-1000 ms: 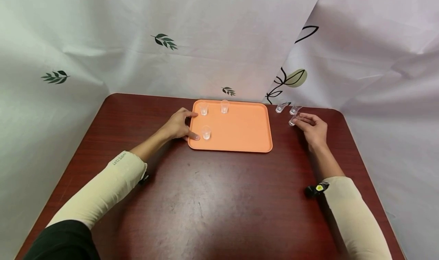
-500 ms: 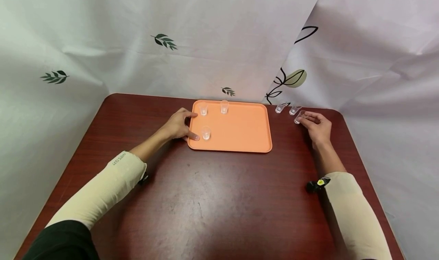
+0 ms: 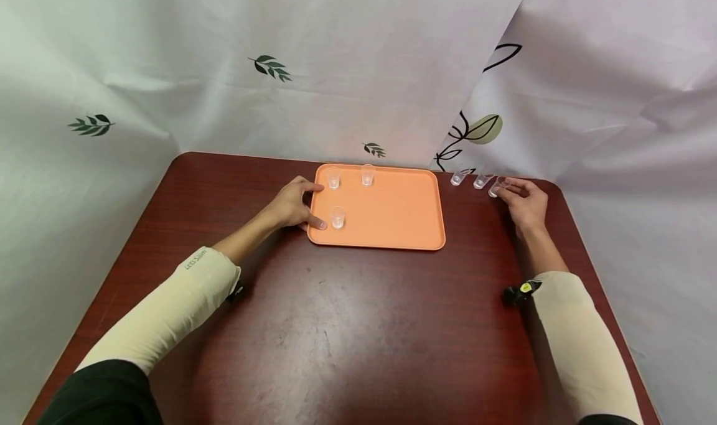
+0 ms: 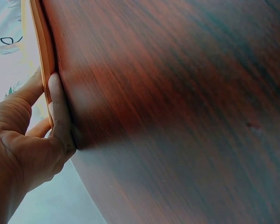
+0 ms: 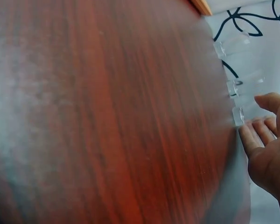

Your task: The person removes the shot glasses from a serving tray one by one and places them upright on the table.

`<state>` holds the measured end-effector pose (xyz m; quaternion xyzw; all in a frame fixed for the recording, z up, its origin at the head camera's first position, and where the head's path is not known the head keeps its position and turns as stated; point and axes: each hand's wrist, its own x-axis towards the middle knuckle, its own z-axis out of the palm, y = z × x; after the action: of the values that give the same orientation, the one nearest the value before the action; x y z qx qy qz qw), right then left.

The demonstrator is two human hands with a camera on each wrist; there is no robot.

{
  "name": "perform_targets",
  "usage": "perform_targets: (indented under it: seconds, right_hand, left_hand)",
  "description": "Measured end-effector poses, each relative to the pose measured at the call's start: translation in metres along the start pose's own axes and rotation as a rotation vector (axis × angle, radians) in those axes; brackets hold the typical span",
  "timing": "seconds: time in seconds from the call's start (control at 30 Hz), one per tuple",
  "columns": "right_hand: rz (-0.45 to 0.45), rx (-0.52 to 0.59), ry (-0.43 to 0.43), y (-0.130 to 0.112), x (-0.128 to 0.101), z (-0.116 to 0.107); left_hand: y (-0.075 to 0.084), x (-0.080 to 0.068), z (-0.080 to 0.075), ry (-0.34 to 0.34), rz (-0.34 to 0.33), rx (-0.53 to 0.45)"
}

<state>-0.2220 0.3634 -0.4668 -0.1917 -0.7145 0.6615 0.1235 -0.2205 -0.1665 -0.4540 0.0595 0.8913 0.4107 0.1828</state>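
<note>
My left hand (image 3: 292, 205) grips the left end of an orange tray (image 3: 394, 210), its fingers along the edge in the left wrist view. On the tray stand three small clear plastic cups: one cup (image 3: 333, 178) at the back left, another cup (image 3: 367, 175) to its right, and a third cup (image 3: 337, 218) at the front left, near my thumb. At the table's back right, my right hand (image 3: 528, 206) holds a clear cup (image 3: 495, 191) between thumb and fingers. Two more clear cups, a left one (image 3: 458, 177) and a middle one (image 3: 480, 182), stand beside it, forming a row.
The dark red-brown wooden table (image 3: 347, 325) carries everything. A pale sheet (image 3: 313, 89) with leaf prints hangs right behind the tray and the row of cups. A black wrist camera (image 3: 516, 294) is strapped under the right sleeve.
My right hand has moved its cup back and to the right, from in front of the middle cup to the right end of the row. My left hand and the tray have stayed put.
</note>
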Motion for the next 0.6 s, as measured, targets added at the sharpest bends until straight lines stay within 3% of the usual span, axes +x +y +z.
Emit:
perform_targets:
  seconds: [0.6]
  right_hand:
    - [0.024, -0.030, 0.063, -0.002, 0.017, -0.006]
  left_hand:
    - [0.001, -0.001, 0.000, 0.015, 0.017, 0.025]
